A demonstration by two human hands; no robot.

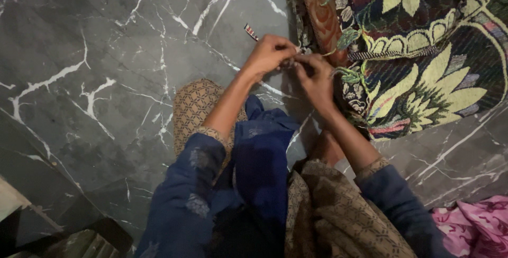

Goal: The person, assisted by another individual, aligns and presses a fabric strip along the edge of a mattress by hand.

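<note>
Fingers of left hand (pixel 270 53) and right hand (pixel 316 78) pinched together on floral rug's (pixel 423 57) edge

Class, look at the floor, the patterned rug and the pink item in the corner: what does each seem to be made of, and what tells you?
Floor: probably polished dark grey marble or marble-look tile; white veins, faint sheen.
Rug: woven textile, matte; ribbed weave and leaf pattern show.
Pink item: soft printed cloth, by its folds; fibre unclear.

dark floral rug (pixel 423 62) on white-veined grey floor (pixel 106 78).
</note>
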